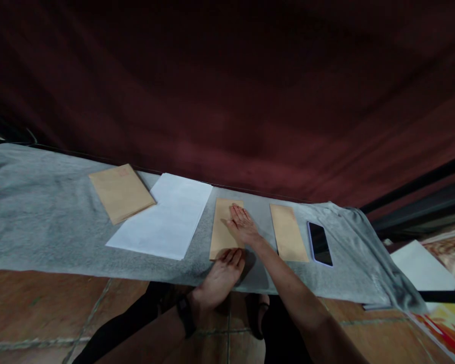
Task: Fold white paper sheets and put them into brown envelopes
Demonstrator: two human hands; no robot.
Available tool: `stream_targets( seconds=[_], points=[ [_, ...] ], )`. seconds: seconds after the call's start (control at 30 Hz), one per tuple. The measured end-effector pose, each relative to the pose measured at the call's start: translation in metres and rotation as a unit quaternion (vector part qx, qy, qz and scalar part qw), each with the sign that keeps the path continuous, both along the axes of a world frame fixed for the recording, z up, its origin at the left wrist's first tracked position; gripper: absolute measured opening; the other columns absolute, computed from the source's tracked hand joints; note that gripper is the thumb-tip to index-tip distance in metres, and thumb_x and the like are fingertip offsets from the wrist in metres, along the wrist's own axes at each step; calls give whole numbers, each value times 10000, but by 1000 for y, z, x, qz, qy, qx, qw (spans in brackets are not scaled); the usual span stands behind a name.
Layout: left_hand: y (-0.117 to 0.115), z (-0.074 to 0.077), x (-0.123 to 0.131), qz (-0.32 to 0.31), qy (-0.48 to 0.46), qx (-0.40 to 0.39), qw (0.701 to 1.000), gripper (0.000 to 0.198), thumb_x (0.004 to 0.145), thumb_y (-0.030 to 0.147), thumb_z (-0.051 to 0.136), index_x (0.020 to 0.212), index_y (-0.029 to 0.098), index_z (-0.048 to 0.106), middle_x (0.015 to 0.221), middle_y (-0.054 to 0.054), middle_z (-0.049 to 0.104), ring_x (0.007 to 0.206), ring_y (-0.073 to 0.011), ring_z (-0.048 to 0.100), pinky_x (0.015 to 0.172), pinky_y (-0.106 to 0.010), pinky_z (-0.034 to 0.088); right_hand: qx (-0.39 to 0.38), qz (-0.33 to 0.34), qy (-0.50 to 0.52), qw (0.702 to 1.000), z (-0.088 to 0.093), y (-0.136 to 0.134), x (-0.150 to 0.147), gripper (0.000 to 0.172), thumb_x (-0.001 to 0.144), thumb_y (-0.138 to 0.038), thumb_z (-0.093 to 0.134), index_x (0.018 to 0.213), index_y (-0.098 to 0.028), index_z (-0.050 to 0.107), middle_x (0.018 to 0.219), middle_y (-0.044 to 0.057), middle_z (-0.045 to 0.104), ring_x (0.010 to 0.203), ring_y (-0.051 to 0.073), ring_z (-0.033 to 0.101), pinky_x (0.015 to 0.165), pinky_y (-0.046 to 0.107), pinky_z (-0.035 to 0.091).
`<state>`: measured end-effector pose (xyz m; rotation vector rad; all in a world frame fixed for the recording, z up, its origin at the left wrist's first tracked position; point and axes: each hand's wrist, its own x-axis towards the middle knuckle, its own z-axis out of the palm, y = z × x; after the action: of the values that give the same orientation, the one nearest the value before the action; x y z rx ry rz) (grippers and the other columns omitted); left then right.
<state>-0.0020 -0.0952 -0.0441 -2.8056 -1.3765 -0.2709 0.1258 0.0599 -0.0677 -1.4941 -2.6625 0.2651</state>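
A brown paper envelope [220,227] lies flat on the grey cloth in front of me. My right hand [243,225] rests on its upper right part, palm down with the fingers stretched out. At its near edge lies my left hand [223,275], also palm down, fingers extended over the lower right corner. Neither hand grips anything. To the right is a second, narrow brown envelope [289,233]. On the left, a stack of white paper sheets [167,215] is partly covered by a pile of brown envelopes [122,192].
A phone [320,243] with a dark screen lies right of the narrow envelope. Grey cloth [41,212] covers the long, narrow surface. Behind it hangs a dark red curtain [227,101]. Below is a tiled floor [41,303]. A white panel [424,265] and printed material are at lower right.
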Motion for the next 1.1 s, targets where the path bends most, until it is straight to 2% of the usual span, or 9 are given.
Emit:
stream_targets(
  seconds=[0.13,0.23,0.4,0.5,0.6,0.8,0.97,1.1],
  points=[
    [-2,-8,1,12,-9,25,1000,427,930,7,429,1300,131,600,1333,-143,692,1242,-231,660,1101,-424,485,-25,40,-2,999,3,-25,14,641,1108,-434,290,1677,-178,141,1726,104,146,1607,218,148,1311,468,185],
    [-2,-13,-2,17,-15,30,999,420,927,12,452,1300,133,602,1349,-142,686,1261,-233,649,1094,-407,491,-51,75,15,996,8,-49,26,610,1117,-409,288,1679,-266,97,1731,61,128,1609,203,140,1306,503,203],
    [-2,-12,-9,31,-12,8,999,383,917,19,499,1250,154,632,1290,-128,711,1218,-233,663,1022,-391,534,-125,121,76,982,16,-84,41,559,1133,-437,176,1654,-250,250,1727,44,205,1603,176,172,1326,467,149],
    [-4,-12,-6,38,11,11,999,393,904,8,512,1252,140,639,1301,-139,705,1218,-250,663,974,-396,565,-158,120,99,975,19,-91,44,574,1129,-473,133,1640,-267,294,1723,18,231,1599,154,187,1332,444,137],
    [-6,-13,-2,45,25,21,998,401,911,7,509,1274,125,632,1330,-159,687,1255,-258,642,950,-398,577,-147,116,83,979,17,-79,41,576,1126,-486,158,1645,-265,276,1729,14,206,1603,147,159,1334,433,118],
    [-4,-7,2,38,45,-4,998,320,931,26,526,1194,140,669,1266,-144,708,1185,-257,664,898,-384,576,-63,67,11,996,11,-29,25,587,1117,-413,255,1671,-235,175,1732,47,166,1607,162,138,1326,426,131],
    [0,3,3,40,49,-18,998,274,945,46,517,1152,133,674,1171,-132,721,1123,-257,670,897,-385,563,-21,25,-8,999,10,3,16,602,1110,-421,239,1667,-196,203,1724,71,198,1600,177,178,1319,437,151],
    [-1,3,2,40,50,-13,998,294,958,47,486,1173,133,667,1168,-134,721,1107,-253,673,894,-379,560,3,6,-3,1000,9,14,13,614,1107,-421,225,1659,-152,227,1716,95,223,1602,203,181,1317,476,137]
  ],
)
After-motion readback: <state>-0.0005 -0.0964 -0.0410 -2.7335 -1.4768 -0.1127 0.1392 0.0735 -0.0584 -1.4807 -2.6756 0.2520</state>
